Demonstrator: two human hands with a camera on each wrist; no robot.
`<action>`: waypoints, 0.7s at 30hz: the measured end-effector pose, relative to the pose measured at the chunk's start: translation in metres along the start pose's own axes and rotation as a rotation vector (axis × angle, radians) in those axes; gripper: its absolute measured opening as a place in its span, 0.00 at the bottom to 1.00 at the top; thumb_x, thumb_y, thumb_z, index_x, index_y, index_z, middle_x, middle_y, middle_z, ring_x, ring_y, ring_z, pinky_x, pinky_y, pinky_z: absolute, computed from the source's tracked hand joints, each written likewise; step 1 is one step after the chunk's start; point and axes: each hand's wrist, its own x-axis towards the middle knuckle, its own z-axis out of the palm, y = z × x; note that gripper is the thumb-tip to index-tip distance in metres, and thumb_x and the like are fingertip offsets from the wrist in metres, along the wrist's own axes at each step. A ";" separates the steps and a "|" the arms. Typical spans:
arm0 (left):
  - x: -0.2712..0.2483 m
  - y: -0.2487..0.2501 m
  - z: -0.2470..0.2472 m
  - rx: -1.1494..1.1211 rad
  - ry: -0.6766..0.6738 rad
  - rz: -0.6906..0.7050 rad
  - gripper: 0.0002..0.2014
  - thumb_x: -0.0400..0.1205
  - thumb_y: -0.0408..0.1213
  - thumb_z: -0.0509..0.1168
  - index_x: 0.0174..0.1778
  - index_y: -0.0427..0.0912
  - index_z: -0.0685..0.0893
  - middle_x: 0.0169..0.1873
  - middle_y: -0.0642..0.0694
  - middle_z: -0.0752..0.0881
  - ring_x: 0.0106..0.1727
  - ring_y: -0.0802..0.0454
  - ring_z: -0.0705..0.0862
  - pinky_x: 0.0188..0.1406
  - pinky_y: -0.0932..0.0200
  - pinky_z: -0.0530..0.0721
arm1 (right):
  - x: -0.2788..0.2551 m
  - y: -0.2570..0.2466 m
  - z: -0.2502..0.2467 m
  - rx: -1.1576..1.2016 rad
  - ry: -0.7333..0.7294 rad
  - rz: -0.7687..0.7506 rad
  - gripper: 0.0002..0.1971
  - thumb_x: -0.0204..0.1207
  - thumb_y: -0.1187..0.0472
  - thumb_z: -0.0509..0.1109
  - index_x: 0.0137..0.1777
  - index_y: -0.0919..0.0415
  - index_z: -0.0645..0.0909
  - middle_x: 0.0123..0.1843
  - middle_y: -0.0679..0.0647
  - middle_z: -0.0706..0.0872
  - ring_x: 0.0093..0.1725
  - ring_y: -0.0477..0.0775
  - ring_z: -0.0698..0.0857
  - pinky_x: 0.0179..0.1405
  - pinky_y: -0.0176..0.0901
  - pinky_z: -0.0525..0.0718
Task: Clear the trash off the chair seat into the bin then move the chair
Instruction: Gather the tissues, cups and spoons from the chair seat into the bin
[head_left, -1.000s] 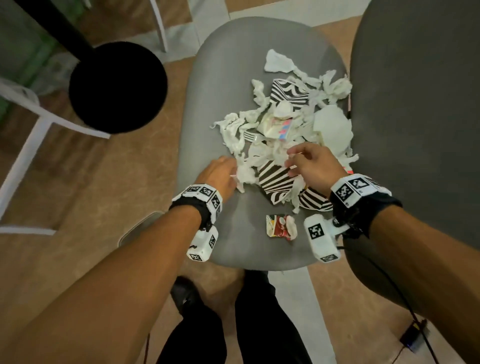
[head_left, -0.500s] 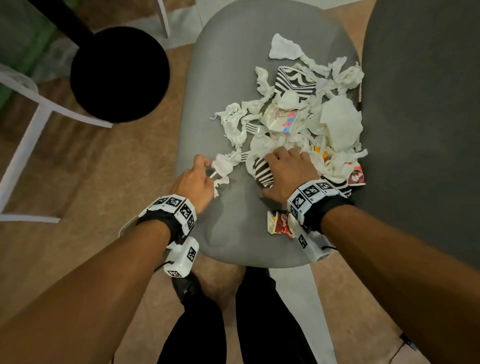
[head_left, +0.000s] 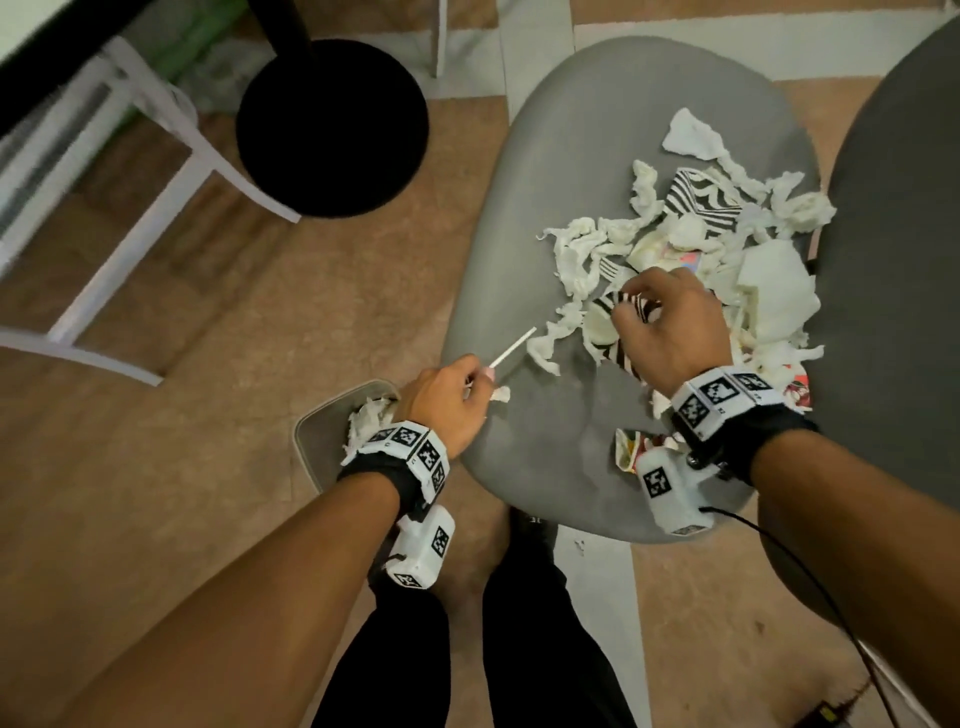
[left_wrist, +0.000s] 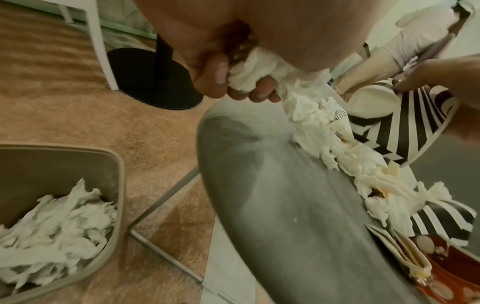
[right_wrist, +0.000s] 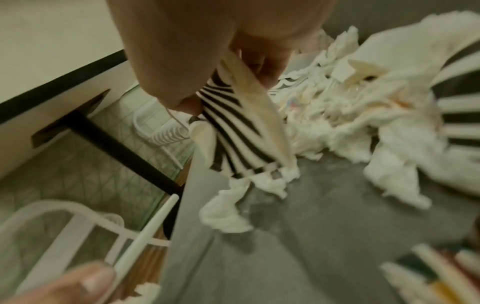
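The grey chair seat (head_left: 561, 208) carries a pile of crumpled white tissue (head_left: 582, 254), striped paper cups (head_left: 701, 200) and a red wrapper (head_left: 636, 447). At the seat's left edge my left hand (head_left: 478, 382) grips a tissue wad (left_wrist: 249, 70) and a white plastic stick (head_left: 511, 348), just right of the beige bin (head_left: 311, 441). The bin holds tissue (left_wrist: 52, 222). My right hand (head_left: 631, 306) pinches the rim of a black-and-white striped cup (right_wrist: 233, 123) and holds it tilted over the pile's near side.
A black round table base (head_left: 332, 124) and a white chair frame (head_left: 130, 223) stand on the brown floor to the left. A dark grey seat (head_left: 893, 260) abuts the chair on the right. A cable (head_left: 810, 582) trails from my right wrist. My legs (head_left: 519, 649) stand at the seat's front.
My left hand has drawn back left to the seat's edge by the bin, taking tissue and the white stick. My right hand went from lying on the striped cup to pinching it up.
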 end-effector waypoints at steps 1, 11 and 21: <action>-0.004 -0.008 -0.003 -0.032 0.023 -0.010 0.13 0.84 0.52 0.55 0.37 0.53 0.74 0.29 0.48 0.84 0.35 0.42 0.84 0.37 0.47 0.84 | 0.000 -0.008 0.006 0.069 -0.004 0.027 0.09 0.75 0.54 0.70 0.52 0.53 0.86 0.48 0.55 0.85 0.49 0.59 0.84 0.50 0.45 0.80; -0.037 -0.173 -0.019 -0.145 0.121 -0.388 0.11 0.85 0.38 0.57 0.49 0.35 0.81 0.42 0.33 0.85 0.44 0.34 0.83 0.40 0.50 0.78 | -0.054 -0.138 0.174 0.068 -0.476 -0.141 0.10 0.76 0.58 0.67 0.55 0.58 0.77 0.45 0.58 0.88 0.46 0.64 0.86 0.47 0.51 0.84; -0.045 -0.256 0.021 -0.194 -0.105 -0.505 0.09 0.85 0.42 0.58 0.51 0.41 0.80 0.50 0.36 0.84 0.49 0.40 0.82 0.51 0.50 0.80 | -0.095 -0.133 0.280 -0.282 -0.804 -0.087 0.20 0.82 0.55 0.66 0.72 0.59 0.74 0.63 0.62 0.87 0.61 0.67 0.86 0.50 0.45 0.80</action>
